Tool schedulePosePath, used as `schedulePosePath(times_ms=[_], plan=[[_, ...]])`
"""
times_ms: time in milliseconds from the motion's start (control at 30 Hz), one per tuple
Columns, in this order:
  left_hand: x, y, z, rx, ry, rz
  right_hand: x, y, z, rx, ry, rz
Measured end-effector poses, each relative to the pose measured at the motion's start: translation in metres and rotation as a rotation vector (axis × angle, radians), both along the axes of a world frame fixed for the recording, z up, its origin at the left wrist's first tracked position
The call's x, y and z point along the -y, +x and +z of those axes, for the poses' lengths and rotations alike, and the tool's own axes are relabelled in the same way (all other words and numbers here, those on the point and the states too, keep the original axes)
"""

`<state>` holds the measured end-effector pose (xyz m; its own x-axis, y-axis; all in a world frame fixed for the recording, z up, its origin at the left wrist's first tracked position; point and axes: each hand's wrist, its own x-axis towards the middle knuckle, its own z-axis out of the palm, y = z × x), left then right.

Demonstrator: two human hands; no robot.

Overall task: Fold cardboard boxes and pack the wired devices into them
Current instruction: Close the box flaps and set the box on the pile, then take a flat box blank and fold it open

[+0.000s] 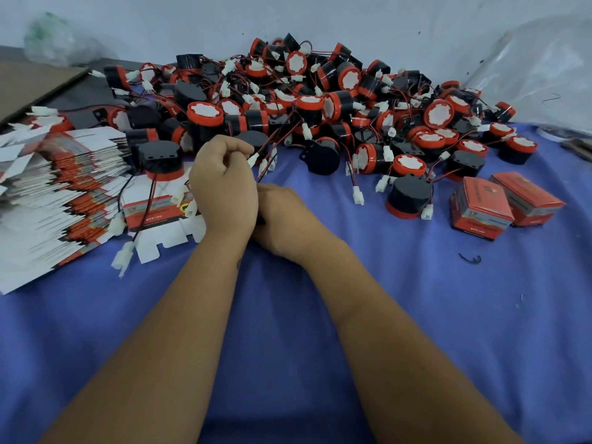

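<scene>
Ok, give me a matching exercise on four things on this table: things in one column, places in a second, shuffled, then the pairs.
Things:
1. flat boxes
2. folded boxes
3. device pile
4. hands

Places:
A. right edge of the pile, on the cloth
B. far side, against the wall
C. centre, close together, left one pinching a wire
D. stacked at the left

Pairs: 1-D, 2-A, 3-B, 4-C

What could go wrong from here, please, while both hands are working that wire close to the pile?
The left hand pinches a wire that runs toward the pile of devices; tangled leads could drag neighbours along. A device stands on the flat box beside the stack of blanks, its lead trailing over them, so pulling a blank might topple it. What the right hand holds is hidden.
</scene>
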<state>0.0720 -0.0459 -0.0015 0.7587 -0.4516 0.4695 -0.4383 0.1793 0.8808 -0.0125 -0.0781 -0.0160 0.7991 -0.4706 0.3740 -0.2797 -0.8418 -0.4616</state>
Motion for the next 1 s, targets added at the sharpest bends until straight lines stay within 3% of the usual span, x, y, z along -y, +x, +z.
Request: schedulePosePath(times_ms=[100,200,367,533,700,833,1000], plan=[[0.001,-0.004,-0.002,0.036,0.02,-0.059,0.0,-0.001,-0.001,-0.009,0.047,-0.019],[0.001,-0.007,-0.002,0.112,0.03,-0.094,0.001,0.001,-0.003,-0.202,-0.026,-0.052],[-0.001,-0.003,-0.001,0.074,0.08,-0.056,0.006,0.006,0.009,-0.315,0.144,-0.079],[0.003,0.017,-0.005,0.149,0.667,0.165,0.006,0.013,0.011,-0.273,0.067,-0.092],[-0.004,0.044,-0.007,0.233,0.829,0.157,-0.004,0.017,0.002,-0.178,0.006,-0.129],[-0.004,0.072,-0.003,0.155,0.852,0.01,-0.009,0.023,-0.002,-0.213,-0.261,-0.101],[0.002,0.109,0.003,-0.032,0.684,-0.097,-0.003,0.018,0.001,-0.243,-0.116,0.033]])
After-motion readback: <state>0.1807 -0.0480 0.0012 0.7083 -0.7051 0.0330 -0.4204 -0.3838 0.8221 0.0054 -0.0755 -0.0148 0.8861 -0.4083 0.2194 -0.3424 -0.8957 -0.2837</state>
